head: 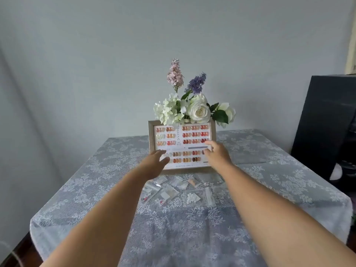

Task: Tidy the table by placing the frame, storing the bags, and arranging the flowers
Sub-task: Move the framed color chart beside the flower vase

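Table (81,182), lace cloth, fills the lower half of the picture. Frame (182,146), upright, centre, showing rows of colour samples. Flowers (194,106), white, pink and purple, just above and behind the frame's top edge. Small clear bags (179,189), scattered flat just below the frame. Left hand (157,158), fingers spread, at the frame's lower left; right hand (216,153), fingers spread, at its lower right; whether either grips it, cannot tell. Dark box (325,120), right edge.

The chart in the frame (182,146) bears vertical letters, roughly "GEN C"; its smaller print is illegible.
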